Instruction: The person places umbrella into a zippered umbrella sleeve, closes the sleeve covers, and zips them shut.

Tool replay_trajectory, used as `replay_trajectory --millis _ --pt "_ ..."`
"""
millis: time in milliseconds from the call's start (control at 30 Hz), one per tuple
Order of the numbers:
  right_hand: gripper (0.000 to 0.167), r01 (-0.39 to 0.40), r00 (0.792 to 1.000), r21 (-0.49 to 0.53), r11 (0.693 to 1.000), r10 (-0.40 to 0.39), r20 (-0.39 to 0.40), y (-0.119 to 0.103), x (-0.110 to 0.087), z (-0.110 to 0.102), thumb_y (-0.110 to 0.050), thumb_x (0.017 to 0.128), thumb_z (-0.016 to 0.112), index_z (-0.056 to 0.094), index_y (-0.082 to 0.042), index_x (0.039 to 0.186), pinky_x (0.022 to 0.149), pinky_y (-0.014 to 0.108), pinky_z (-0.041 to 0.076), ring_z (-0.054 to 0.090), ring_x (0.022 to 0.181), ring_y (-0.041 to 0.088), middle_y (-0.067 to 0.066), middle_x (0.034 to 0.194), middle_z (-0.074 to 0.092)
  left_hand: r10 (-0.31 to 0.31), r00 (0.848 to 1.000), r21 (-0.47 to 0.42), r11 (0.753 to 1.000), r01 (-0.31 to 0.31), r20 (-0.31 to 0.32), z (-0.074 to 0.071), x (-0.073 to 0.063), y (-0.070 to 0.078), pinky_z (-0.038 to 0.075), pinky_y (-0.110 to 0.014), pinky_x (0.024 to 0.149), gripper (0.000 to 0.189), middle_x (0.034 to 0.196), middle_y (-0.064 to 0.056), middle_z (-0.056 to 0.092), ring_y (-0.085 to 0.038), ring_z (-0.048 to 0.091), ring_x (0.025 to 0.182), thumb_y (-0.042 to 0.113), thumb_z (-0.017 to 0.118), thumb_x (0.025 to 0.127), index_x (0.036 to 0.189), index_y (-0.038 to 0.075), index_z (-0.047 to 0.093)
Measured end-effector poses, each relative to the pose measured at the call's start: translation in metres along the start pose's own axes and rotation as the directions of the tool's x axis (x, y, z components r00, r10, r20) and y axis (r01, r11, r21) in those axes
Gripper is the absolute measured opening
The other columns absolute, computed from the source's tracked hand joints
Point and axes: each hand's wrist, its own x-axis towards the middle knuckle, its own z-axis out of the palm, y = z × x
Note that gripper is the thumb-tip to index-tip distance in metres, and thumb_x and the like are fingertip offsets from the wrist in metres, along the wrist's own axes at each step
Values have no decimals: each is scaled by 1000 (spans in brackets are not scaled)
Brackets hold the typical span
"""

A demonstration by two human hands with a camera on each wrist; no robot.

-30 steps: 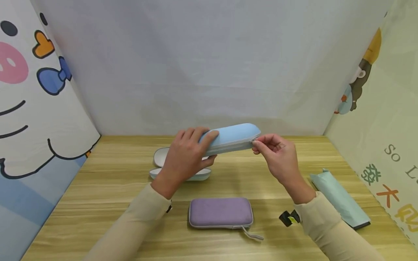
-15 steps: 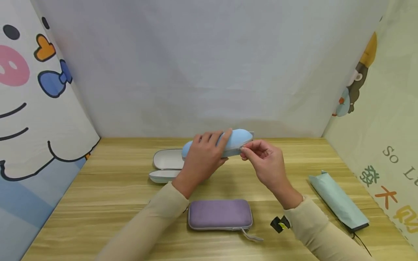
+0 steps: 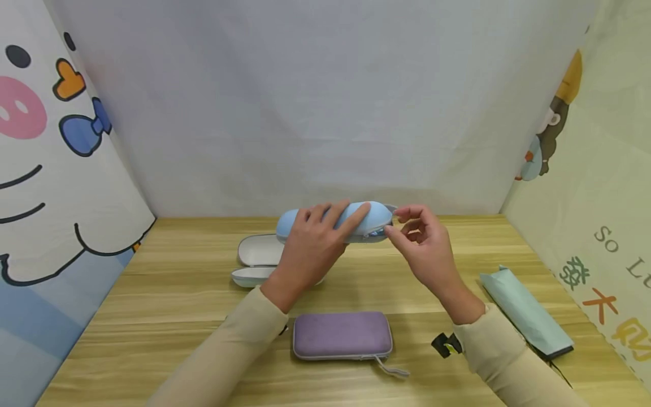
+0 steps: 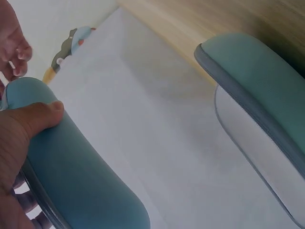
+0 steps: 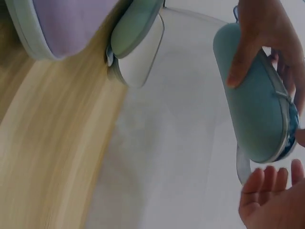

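In the head view my left hand grips a light blue zip-up glasses case from above and holds it over the table. The left wrist view shows the thumb lying across the case's smooth shell. My right hand is at the case's right end, its thumb tip at the zipped edge and its fingers loosely bent. In the right wrist view the zip is part undone at that end, and something blue shows in the gap. The zip slider sits back along the seam, away from the right fingers.
An unfolded pale case with a white lining lies behind the left hand. Nearer on the table is a purple zip case with a wrist strap. A pale green long pouch-like bundle lies at right. White cloth hangs behind the table.
The blue case was brought down and leftward, then levelled. The right fingers pinched at its zip earlier; the zip end now gapes and those fingers have come off the slider.
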Motion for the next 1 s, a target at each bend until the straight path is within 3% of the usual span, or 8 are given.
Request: replay_trajectory --millis 233,400,500,600,667,767,933,1000 --pt "40 -146 974 10 989 142 179 1 5 -9 -3 98 68 49 4 132 80 25 54 56 103 29 16 130 52 50 997 -23 998 -52 -51 1 -4 -1 52 -47 79 76 140 -9 58 -29 60 113 31 85 85 152 25 50" --pt "40 -188 965 8 982 183 189 1 3 -4 -4 98 67 46 3 132 78 26 55 56 99 29 18 128 51 61 997 -34 997 -63 -52 1 -7 -1 52 -48 77 77 139 -9 58 -29 61 112 30 86 85 153 26 49" --pt "37 -139 983 -2 990 139 118 2 -2 3 -6 98 68 46 3 126 78 24 53 56 96 26 15 121 53 48 997 -39 998 -50 -62 2 -8 -2 51 -49 75 73 137 -10 60 -30 62 110 28 84 86 152 28 52" --pt "33 60 998 -45 997 -59 13 4 -9 12 -3 92 75 50 5 112 71 24 49 55 84 25 12 106 54 27 996 -46 998 -31 -85 3 -8 -3 50 -48 71 68 135 -10 62 -31 64 106 27 83 87 149 28 55" --pt "34 226 972 -122 967 -231 -33 5 -12 18 -1 84 82 53 4 102 67 24 47 53 75 24 10 95 54 11 995 -49 999 -16 -101 3 -7 -2 50 -47 68 65 133 -10 63 -32 65 104 26 82 88 147 28 56" --pt "37 403 905 -260 878 -425 -34 5 -13 28 -1 73 91 59 0 92 61 23 45 51 68 20 7 85 56 -8 993 -44 999 3 -119 2 -4 -1 49 -44 64 62 128 -10 63 -32 66 98 26 82 87 145 28 59" --pt "30 519 820 -424 742 -572 1 5 -11 38 5 72 90 68 -4 91 56 25 52 61 68 17 6 83 64 -20 990 -19 1000 17 -139 3 -4 0 48 -41 58 56 120 -10 64 -30 65 89 28 81 87 141 26 62" --pt "27 545 795 -445 710 -607 6 4 -9 40 8 75 86 71 -4 93 56 28 54 64 68 18 7 84 67 -32 990 -15 999 30 -136 4 -4 -1 48 -41 57 55 119 -10 64 -29 65 88 27 80 88 140 26 62"
